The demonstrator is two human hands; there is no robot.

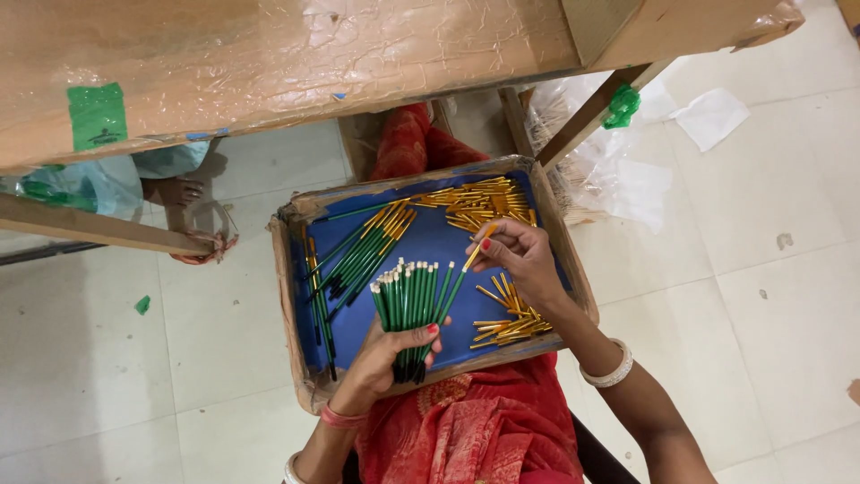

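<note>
There is one view only, from the person's head, looking almost straight down and close in on the left hand (387, 354) and right hand (520, 255). Both sit mid-picture over a shallow blue-lined cardboard tray (296, 358). Beyond the hands runs a plastic-wrapped brown desk (269, 63); pale floor tiles (779, 296) lie to either side.

Feed looked bright and evenly lit for me, soft shadows under the table (269, 54), mild glare on its plastic wrap, edges slightly stretched.
</note>
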